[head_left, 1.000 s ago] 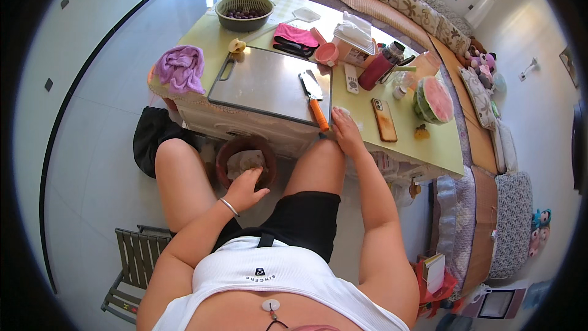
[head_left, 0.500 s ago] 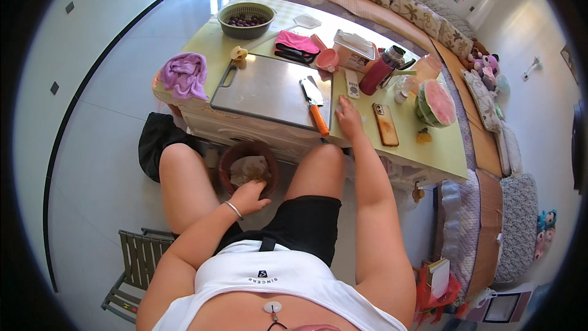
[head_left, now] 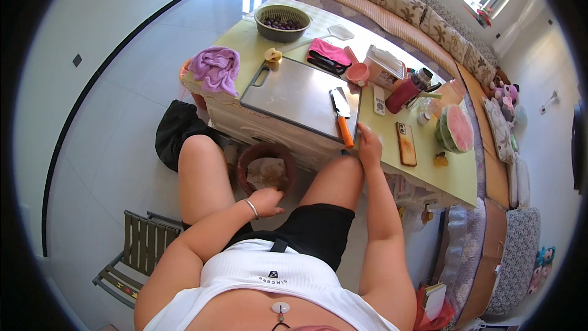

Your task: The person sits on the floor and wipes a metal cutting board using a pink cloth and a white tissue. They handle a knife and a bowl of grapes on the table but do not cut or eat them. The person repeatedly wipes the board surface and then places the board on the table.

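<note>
My left hand (head_left: 267, 201) hangs low between my knees at the near rim of a dark red-brown bin (head_left: 244, 178) with a pale liner. Its thumb is apart from the fingers, and nothing shows in it. Fingers stretched, my right hand (head_left: 370, 147) rests at the table's front edge, beside the near right corner of a steel cutting board (head_left: 294, 98). A kitchen knife (head_left: 341, 117) with an orange handle lies on the board, handle toward me, just left of that hand. Further right, a phone (head_left: 406, 144) lies on the table.
Behind the board are a colander (head_left: 283, 23) of dark round fruit, a pink cloth (head_left: 331, 52) and a pink cup (head_left: 358, 73). A remote (head_left: 379, 100), a red thermos (head_left: 409, 92) and a cut watermelon (head_left: 455, 129) stand rightward. A purple towel (head_left: 215, 68) covers the left corner.
My right hand has drawn back toward me, from the tabletop beside the board to the front edge. My left hand keeps its place at the bin. The whole view has shifted slightly.
</note>
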A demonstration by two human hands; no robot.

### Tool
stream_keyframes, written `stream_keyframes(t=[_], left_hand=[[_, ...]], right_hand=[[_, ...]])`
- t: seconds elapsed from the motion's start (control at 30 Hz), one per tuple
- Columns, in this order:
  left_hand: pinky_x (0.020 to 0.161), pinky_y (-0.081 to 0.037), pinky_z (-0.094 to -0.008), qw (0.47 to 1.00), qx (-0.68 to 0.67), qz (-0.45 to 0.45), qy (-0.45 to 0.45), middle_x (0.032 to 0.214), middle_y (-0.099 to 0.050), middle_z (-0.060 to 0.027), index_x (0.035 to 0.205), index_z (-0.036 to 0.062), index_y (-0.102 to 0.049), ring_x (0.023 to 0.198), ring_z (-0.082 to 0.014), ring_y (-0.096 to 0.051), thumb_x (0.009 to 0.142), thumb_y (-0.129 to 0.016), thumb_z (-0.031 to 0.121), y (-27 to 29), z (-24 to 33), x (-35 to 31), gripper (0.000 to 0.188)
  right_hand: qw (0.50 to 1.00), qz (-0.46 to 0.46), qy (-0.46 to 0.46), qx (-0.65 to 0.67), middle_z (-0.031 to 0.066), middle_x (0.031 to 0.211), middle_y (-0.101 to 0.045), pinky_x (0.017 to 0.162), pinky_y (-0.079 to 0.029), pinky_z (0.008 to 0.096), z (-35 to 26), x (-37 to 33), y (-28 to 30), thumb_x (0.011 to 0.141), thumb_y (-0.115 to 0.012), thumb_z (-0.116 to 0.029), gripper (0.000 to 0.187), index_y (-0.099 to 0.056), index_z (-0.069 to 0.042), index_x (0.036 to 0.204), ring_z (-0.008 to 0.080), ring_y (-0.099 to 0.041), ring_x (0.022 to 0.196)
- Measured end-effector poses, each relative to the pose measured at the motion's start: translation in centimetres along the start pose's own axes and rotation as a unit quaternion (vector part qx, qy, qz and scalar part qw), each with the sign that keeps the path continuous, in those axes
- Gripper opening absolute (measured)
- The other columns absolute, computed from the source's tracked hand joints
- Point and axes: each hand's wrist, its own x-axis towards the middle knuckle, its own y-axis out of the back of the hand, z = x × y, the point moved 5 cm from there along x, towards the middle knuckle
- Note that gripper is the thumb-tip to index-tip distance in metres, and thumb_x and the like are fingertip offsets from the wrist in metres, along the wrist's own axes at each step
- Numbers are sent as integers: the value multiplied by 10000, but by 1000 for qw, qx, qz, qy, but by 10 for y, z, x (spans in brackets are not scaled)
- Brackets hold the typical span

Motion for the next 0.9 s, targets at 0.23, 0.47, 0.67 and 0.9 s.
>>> stream_keyframes(t=[0.23,0.47,0.67,0.9], left_hand=[[827,-517,-473,999,10,-40,24,991,-654,-254,1003,-18,-645,945,-413,-639,810,-710,374,5,0,-3,441],[828,-509,-477,999,-24,21,-8,975,-659,-252,995,-21,-638,947,-415,-635,802,-714,324,19,5,7,402],[829,-529,-422,858,-496,133,17,942,-686,-177,1060,-3,-615,922,-283,-671,928,-614,367,43,-3,25,393],[729,-541,-330,494,-867,57,18,925,-659,-82,1129,53,-552,832,-189,-657,990,-531,421,106,-2,56,395]], right_hand=[[996,82,-12,31,187,1071,-668,884,-487,382,-65,-6,24,911,-602,-220,341,-636,-12,1179,330,-634,985],[990,-3,-35,-136,163,1062,-594,768,-529,459,-100,-13,-7,813,-684,-238,550,-541,-83,1321,374,-639,894],[993,-44,-32,-109,184,1046,-592,752,-533,473,-177,-36,-21,839,-683,-283,552,-527,-63,1321,385,-646,895],[975,-197,-5,97,218,1203,-607,879,-504,405,-206,-56,-51,836,-707,-245,570,-526,-32,1333,364,-627,1044]])
